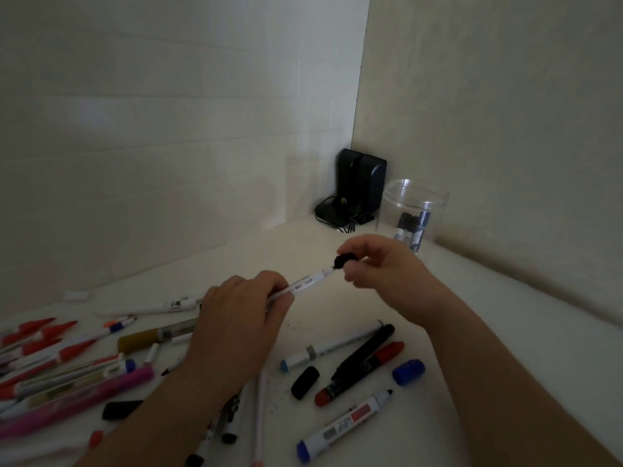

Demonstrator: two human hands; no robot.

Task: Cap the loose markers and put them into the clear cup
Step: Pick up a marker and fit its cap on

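My left hand (242, 311) grips a white marker (305, 283) by its barrel, tip pointing up and right. My right hand (381, 264) pinches a black cap (342, 260) right at that tip. The clear cup (416, 210) stands at the back right, just beyond my right hand, with a few capped markers inside. Loose on the table lie a white marker with a bare black tip (347, 423), a red-and-black marker (360, 372), a black pen (364, 352), a grey-banded white marker (330, 348), a loose black cap (305, 382) and a loose blue cap (408, 371).
A heap of red, pink and white pens (67, 365) covers the table's left side. Black speakers with cables (360, 190) stand in the corner, left of the cup. White walls close the table in at the back and right. Another black cap (121, 409) lies near my left forearm.
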